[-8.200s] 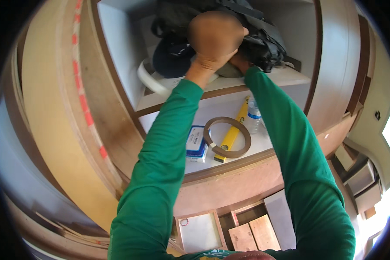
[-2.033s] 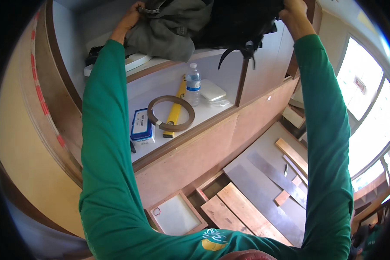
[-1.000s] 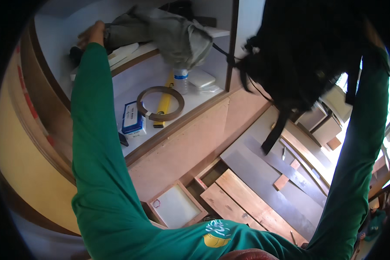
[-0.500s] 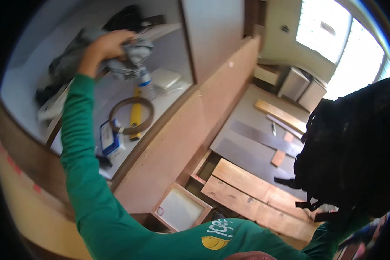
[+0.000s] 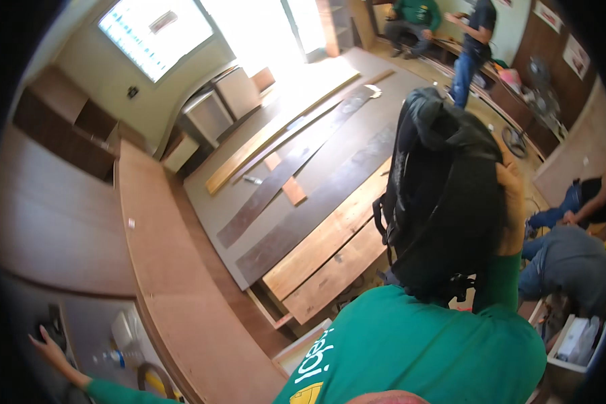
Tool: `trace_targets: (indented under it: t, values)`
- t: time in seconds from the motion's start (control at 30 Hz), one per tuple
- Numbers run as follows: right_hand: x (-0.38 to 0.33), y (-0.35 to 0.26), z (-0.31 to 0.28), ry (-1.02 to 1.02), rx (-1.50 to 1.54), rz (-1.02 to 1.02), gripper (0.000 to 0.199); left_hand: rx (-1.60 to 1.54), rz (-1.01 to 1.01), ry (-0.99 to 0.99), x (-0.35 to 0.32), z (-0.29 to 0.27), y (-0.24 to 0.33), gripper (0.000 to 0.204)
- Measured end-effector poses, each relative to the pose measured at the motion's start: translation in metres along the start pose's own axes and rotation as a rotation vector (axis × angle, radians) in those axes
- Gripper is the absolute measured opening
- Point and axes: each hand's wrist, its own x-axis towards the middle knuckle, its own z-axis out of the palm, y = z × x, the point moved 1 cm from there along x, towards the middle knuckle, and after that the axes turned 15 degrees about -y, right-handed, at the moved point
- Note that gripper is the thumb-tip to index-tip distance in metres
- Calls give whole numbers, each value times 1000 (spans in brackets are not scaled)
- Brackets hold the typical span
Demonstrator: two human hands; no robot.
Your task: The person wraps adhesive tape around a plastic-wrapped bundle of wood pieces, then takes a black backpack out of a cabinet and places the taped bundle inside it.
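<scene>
A black backpack (image 5: 444, 195) is held up on my right side, in front of my chest. My right hand (image 5: 512, 195) grips its right side, and some of the fingers are hidden by it. At the lower left, my left arm stretches into a cabinet (image 5: 91, 320). My left hand (image 5: 55, 353) has its fingers apart with nothing seen in them, beside a dark item (image 5: 55, 322) too blurred to name. Close by in the cabinet are a plastic bottle (image 5: 114, 358), a white packet (image 5: 124, 330) and a brown ring-shaped roll (image 5: 156, 378).
Beyond the long wooden partition (image 5: 175, 283) stands a large grey table (image 5: 209, 202) bearing planks (image 5: 330, 269) and dark strips (image 5: 269, 202). Two people (image 5: 475, 40) are at the far right. Another person bends over (image 5: 572, 269) at the right, near a white open box (image 5: 579, 343).
My view has swung right, bringing the co-workers into sight. The grey cloth that was under my left hand is no longer seen, and that hand's fingers are now apart. The backpack stays in my right hand.
</scene>
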Motion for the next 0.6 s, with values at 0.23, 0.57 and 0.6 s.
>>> trace_targets:
  t: [0.23, 0.57, 0.6]
  values:
    - [0, -1, -132, 8, -90, 214, 57, -1126, 307, -875, -348, -17, 507, 30]
    - [9, 10, -270, -198, -90, 452, 42, -1189, 1087, -2076, -675, -163, 914, 72]
    - [3, 10, -279, -179, -90, 447, 42, -1235, 1236, -1994, -676, -170, 922, 71]
